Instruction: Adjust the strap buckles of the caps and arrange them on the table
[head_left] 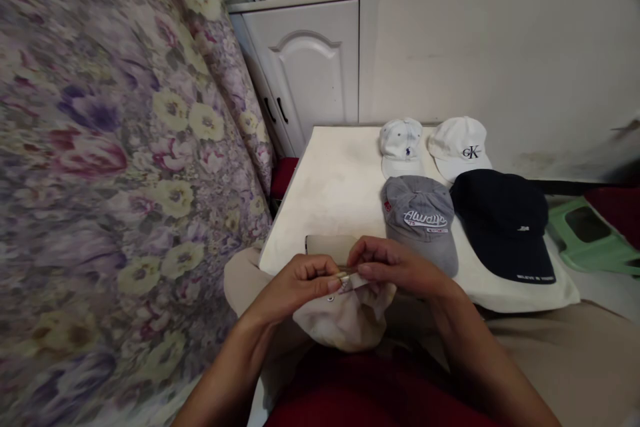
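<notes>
A cream baseball cap [340, 327] is held over my lap, its back strap [356, 281] and small metal buckle [344, 275] facing up. With thumb and fingers, my left hand [313, 280] pinches the cap at the buckle. Closed on the strap from the other side is my right hand [387, 265], its fingertips close to the left ones. The cap's brim [327, 248] points away from me and rests at the table's near edge. Just beyond my right hand lies a grey cap [419, 210] with "Always" lettering.
On the cream-covered table [330, 180] are a pale blue-white cap [401, 143], a white cap [461, 143] and a navy cap [503, 213]. A floral curtain [125, 147] hangs at left. Behind stands a white cabinet [310, 67]; a green plastic stool [583, 233] is at right.
</notes>
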### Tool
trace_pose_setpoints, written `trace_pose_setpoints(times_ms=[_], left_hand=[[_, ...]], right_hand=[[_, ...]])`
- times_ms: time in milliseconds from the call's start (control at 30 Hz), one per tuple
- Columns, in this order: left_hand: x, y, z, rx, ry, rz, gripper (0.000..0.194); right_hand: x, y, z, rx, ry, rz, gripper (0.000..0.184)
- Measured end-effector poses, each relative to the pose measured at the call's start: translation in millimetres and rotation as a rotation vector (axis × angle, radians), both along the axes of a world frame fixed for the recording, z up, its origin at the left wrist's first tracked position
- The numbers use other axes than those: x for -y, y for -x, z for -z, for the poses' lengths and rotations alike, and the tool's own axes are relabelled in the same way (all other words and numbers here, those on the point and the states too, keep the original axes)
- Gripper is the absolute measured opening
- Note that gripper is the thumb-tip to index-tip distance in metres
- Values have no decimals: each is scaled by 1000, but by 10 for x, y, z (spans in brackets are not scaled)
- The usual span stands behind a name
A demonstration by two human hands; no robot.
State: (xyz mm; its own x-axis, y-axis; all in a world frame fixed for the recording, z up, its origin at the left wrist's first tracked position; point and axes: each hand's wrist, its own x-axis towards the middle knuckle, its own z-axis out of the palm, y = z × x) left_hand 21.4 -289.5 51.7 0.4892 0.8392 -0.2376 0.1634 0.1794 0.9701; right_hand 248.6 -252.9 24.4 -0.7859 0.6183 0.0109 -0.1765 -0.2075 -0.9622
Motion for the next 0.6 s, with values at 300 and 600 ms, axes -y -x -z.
trace_pose_setpoints(times_ms=[300, 600], left_hand=[[-35, 55, 27, -28, 55, 27, 33], [-83, -12, -31, -39, 0, 83, 31]], right_hand=[[-31, 10, 183, -67, 120, 210, 24], [38, -1, 13, 59, 24, 79, 29]])
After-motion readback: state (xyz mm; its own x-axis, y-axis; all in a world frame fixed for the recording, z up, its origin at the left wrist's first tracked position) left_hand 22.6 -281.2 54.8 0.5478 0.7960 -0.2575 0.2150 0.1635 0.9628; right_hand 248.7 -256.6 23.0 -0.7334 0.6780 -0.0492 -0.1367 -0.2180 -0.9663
